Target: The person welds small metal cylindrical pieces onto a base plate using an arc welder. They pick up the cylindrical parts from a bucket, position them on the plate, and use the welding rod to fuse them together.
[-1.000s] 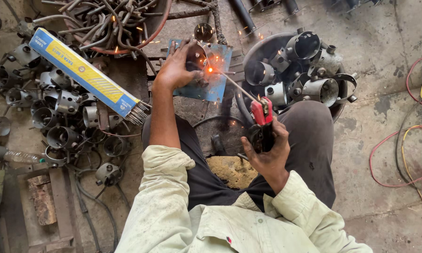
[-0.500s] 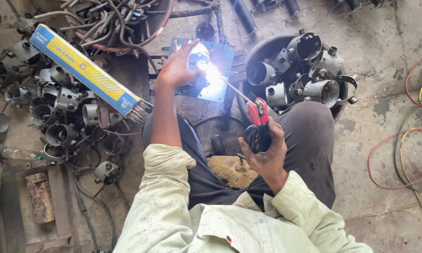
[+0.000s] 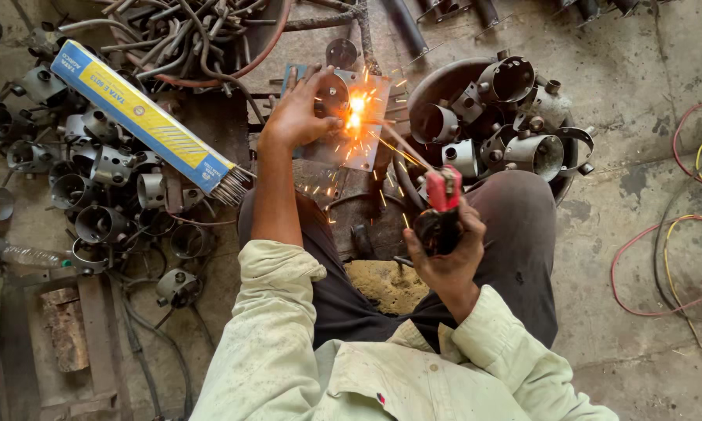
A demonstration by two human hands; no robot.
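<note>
1. Steel rod first: the welding electrode [image 3: 398,146] is a thin, straight, grey stick, its long axis running from the holder up toward about ten o'clock, tip down at the bright orange arc [image 3: 356,105]
2. Its lower end is gripped in the red-jawed electrode holder [image 3: 443,191], which points the same way, jaws at the top and black handle toward the person
3. Right hand [image 3: 444,253] is wrapped around that handle, fingers curled tight together in a fist, thumb on the near side; it sits above the right thigh, at about five o'clock from the arc
4. Left hand [image 3: 296,117] rests on the round metal piece [image 3: 331,92] lying on the flat steel plate [image 3: 360,148]; fingers are spread slightly and pressing down, fingertips just beside the glow
5. Sparks scatter from the arc across the plate, mostly toward four and five o'clock
6. At nine o'clock from the plate lies a long blue-and-yellow box of electrodes [image 3: 144,117], open end toward the person, grey rod tips sticking out
7. Short grey pipe fittings [image 3: 101,168] crowd the floor on the left; more of them fill a dark round pan [image 3: 444,78] at two o'clock
8. Red and yellow cables [image 3: 671,257] loop on the concrete far right
</note>
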